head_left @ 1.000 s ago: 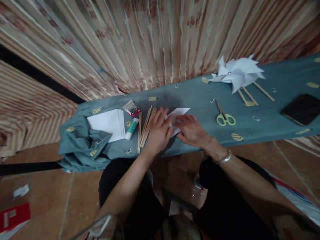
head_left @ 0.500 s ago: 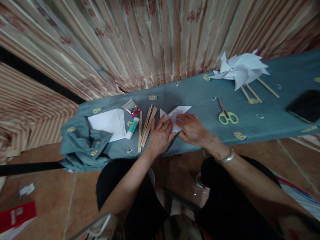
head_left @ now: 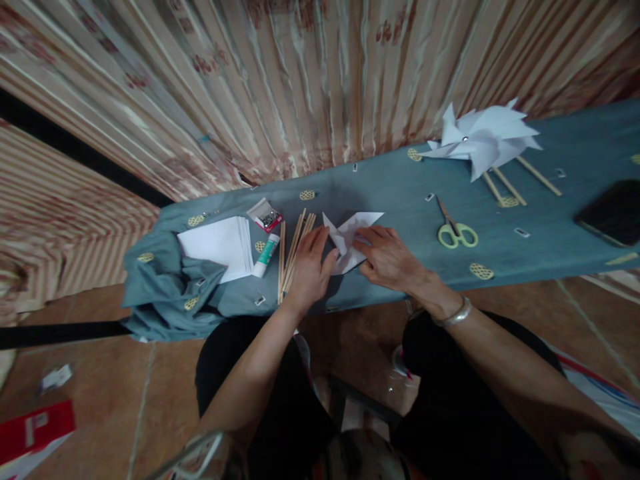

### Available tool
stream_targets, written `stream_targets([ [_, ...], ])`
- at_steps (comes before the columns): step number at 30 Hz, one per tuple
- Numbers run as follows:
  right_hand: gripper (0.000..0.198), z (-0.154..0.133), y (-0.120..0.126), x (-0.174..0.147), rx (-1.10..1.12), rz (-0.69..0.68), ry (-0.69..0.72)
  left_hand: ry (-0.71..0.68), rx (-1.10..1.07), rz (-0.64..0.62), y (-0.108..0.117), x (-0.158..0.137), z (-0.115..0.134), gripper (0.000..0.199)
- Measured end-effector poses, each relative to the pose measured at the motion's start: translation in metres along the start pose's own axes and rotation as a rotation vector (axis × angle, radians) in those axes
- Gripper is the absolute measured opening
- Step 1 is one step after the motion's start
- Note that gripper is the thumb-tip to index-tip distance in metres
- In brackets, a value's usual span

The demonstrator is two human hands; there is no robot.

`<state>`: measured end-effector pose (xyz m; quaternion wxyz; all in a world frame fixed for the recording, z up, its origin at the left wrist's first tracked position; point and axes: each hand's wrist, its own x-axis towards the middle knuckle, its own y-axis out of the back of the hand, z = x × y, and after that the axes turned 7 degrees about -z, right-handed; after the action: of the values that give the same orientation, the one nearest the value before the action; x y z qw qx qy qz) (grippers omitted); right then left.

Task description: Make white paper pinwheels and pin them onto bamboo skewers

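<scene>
Head view shows the right hand point(head_left: 390, 260) gripping the folded paper point(head_left: 347, 235) at its three o'clock side, probably to stop creases springing open; the left hand point(head_left: 311, 267) meets its nine o'clock edge, pinching or not I cannot tell. Sticks point(head_left: 295, 243) lie beyond at nine, scissors point(head_left: 454, 235) at three, likely within reach. Since half a second ago, the left fingers have drawn aside, baring more paper.
</scene>
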<state>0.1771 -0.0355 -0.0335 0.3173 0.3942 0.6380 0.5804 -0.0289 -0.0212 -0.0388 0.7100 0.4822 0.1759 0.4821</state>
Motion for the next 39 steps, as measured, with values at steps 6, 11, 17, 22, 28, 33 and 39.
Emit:
stream_targets([
  [6, 0.037, 0.000, -0.001, 0.000, 0.011, 0.000, 0.005, -0.140, 0.128, -0.087, -0.002, 0.002, 0.013, 0.037],
  [11, 0.037, 0.000, -0.001, 0.000, 0.018, -0.002, -0.006, -0.115, 0.182, -0.155, -0.012, 0.008, 0.022, 0.030],
  [17, 0.040, 0.000, 0.002, 0.001, 0.036, -0.028, -0.015, -0.064, 0.173, -0.185, -0.014, 0.010, 0.022, 0.031],
  [22, 0.042, -0.001, 0.003, 0.001, 0.059, -0.039, -0.023, -0.051, 0.165, -0.208, -0.014, 0.011, 0.022, 0.033],
  [28, 0.044, -0.001, 0.004, 0.000, 0.079, -0.061, -0.027, -0.049, 0.160, -0.198, -0.019, 0.010, 0.019, 0.033],
  [33, 0.045, 0.000, 0.001, -0.002, 0.097, -0.024, -0.020, -0.042, 0.135, -0.195, -0.021, 0.009, 0.017, 0.038],
  [39, 0.045, 0.000, -0.001, -0.002, 0.120, 0.006, -0.011, -0.041, 0.132, -0.200, -0.021, 0.014, 0.018, 0.038],
])
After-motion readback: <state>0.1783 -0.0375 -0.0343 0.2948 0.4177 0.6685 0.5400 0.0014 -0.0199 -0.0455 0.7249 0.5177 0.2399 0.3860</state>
